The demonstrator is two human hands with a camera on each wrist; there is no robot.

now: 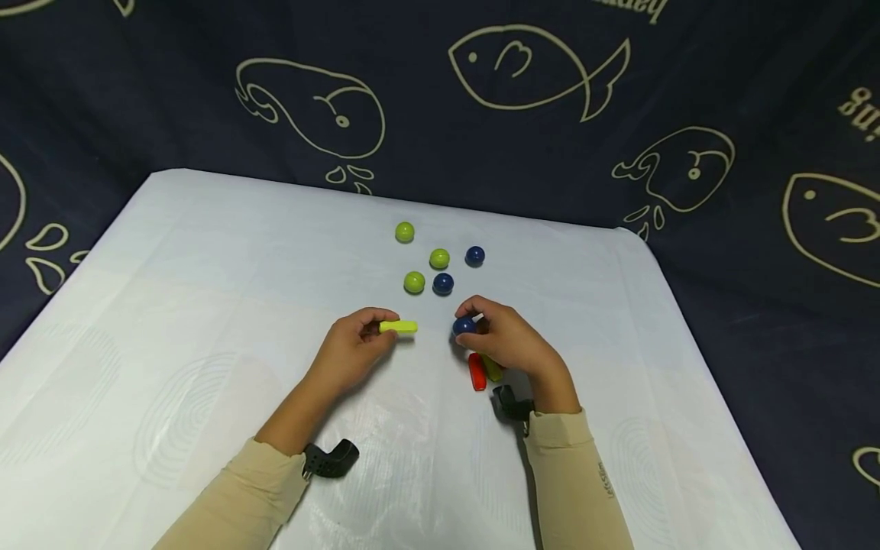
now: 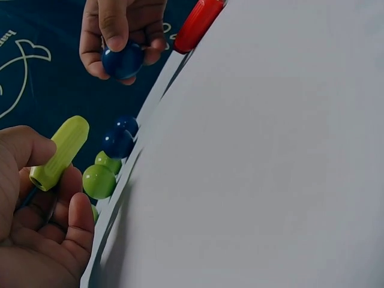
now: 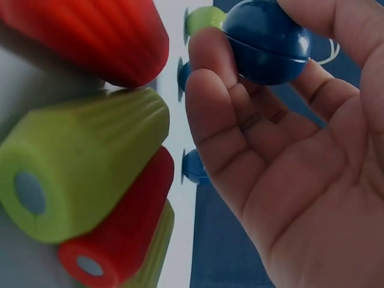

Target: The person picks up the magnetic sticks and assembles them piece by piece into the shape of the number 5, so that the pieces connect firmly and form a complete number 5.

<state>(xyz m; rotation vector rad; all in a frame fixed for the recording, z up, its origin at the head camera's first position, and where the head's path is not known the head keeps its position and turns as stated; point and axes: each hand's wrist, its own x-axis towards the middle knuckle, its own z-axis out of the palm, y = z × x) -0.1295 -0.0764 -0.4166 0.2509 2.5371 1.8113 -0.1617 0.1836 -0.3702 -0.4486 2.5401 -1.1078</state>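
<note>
My left hand (image 1: 352, 350) pinches a yellow-green ribbed handle (image 1: 402, 326) between thumb and fingers, its free end pointing right; a hollow end shows in the left wrist view. Across from it, my right hand (image 1: 510, 340) holds a dark blue ball (image 1: 464, 327) at the fingertips, and a seam runs round the ball in the right wrist view. Below the right hand lie red and yellow-green handles, partly hidden in the head view. Seen from the right wrist, they are a red handle (image 3: 114, 36), a yellow-green handle (image 3: 90, 156) and another of each colour.
Beyond the hands, three light green balls (image 1: 414, 282) and two dark blue balls (image 1: 443, 284) stand on the white-covered table (image 1: 227, 252). A dark cloth (image 1: 412, 153) with fish and whale drawings hangs behind the table and along its sides.
</note>
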